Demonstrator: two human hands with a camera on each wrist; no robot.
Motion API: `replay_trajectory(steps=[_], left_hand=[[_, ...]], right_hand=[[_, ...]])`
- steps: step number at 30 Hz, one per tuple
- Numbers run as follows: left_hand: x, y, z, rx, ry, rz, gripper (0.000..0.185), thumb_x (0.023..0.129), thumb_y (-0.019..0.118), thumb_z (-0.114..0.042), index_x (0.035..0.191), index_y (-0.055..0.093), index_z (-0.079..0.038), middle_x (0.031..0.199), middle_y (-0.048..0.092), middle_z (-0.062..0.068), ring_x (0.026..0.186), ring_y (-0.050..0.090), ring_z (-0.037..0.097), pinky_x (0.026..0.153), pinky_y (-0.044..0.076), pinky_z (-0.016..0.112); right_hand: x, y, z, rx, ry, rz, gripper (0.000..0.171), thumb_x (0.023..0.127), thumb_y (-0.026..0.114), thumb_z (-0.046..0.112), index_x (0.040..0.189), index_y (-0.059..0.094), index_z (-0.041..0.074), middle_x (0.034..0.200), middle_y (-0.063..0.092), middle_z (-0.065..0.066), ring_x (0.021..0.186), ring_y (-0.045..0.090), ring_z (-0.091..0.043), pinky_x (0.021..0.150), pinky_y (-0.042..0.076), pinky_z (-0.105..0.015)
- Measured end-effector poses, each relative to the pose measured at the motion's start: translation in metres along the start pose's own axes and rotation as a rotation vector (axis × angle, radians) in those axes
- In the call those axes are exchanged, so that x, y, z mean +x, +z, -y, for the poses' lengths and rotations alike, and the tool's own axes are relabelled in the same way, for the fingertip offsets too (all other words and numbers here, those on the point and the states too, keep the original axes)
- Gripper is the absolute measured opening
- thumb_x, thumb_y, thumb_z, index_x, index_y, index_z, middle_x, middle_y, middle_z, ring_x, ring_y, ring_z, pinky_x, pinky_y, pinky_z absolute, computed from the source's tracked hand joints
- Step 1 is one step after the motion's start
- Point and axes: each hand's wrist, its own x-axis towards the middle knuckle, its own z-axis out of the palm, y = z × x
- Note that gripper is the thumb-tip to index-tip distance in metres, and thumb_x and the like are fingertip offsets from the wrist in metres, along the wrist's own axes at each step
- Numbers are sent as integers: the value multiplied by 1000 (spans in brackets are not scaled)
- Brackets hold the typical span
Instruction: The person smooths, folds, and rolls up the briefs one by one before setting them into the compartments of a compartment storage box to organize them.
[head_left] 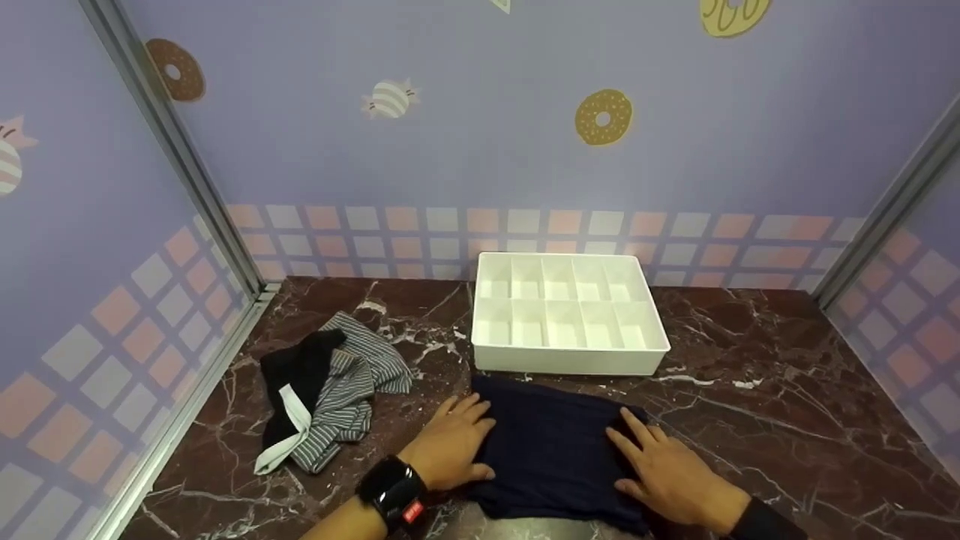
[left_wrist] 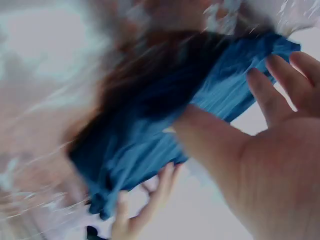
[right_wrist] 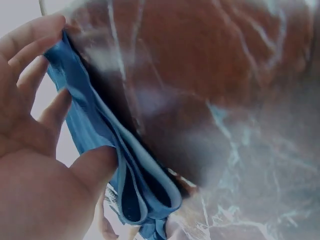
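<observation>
Both hands flat, fingers spread: left hand (head_left: 452, 442) and right hand (head_left: 670, 470) press opposite ends of the folded navy garment (head_left: 551, 454), long axis running left-right along the desk's (head_left: 787, 420) near edge.

A dark navy garment (head_left: 551, 450) is pressed flat on the marble table (head_left: 787, 420) by the left hand (head_left: 450, 442) and right hand (head_left: 671, 469). A white divided tray (head_left: 570, 360) is seen just beyond it, crumpled clothes (head_left: 326, 386) to the left.

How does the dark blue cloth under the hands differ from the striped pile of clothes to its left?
The dark blue cloth is one plain colour and lies flat and folded; the striped pile mixes grey stripes, black and a white band, and lies crumpled. The left hand and right hand rest on the blue cloth; nothing touches the pile. Both lie on the marble table, in front of the white divided tray.
</observation>
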Motion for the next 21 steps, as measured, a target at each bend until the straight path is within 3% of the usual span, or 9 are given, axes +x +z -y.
replay_trajectory(steps=[5, 8, 13, 17, 21], left_hand=[[-14, 3, -26, -5, 64, -127, 55, 76, 63, -57, 109, 64, -14, 110, 55, 1, 104, 48, 18, 90, 39, 34], [-18, 9, -37, 30, 88, -185, 43, 74, 66, -55, 94, 65, -18, 90, 52, -4, 85, 47, 14, 72, 39, 28], [-22, 21, -41, 51, 92, -215, 30, 72, 72, -44, 87, 63, -19, 81, 52, -5, 78, 49, 14, 66, 40, 27], [-26, 21, -38, -33, 79, -188, 26, 71, 76, -35, 90, 65, -20, 84, 55, -7, 81, 52, 13, 71, 43, 28], [-29, 16, -35, -68, 119, -177, 24, 69, 78, -25, 89, 66, -23, 84, 56, -9, 81, 52, 10, 73, 44, 27]], right_hand=[[-1, -2, 3, -37, -112, -177, 55, 84, 62, 46, 122, 57, 7, 129, 48, -15, 107, 51, -29, 81, 47, -46], [-2, -1, 5, -19, -233, -232, 45, 80, 64, 51, 105, 62, 14, 107, 53, 0, 93, 51, -14, 75, 48, -37], [-3, 6, 8, 15, -373, -187, 31, 76, 70, 48, 90, 60, 23, 90, 46, 12, 79, 48, -4, 66, 47, -28], [-4, 9, 6, 40, -391, -161, 27, 71, 75, 38, 89, 61, 23, 91, 48, 13, 80, 50, -4, 66, 48, -27], [-4, 9, 4, 65, -409, -152, 25, 71, 76, 36, 86, 61, 25, 91, 48, 13, 80, 49, -3, 66, 47, -26]])
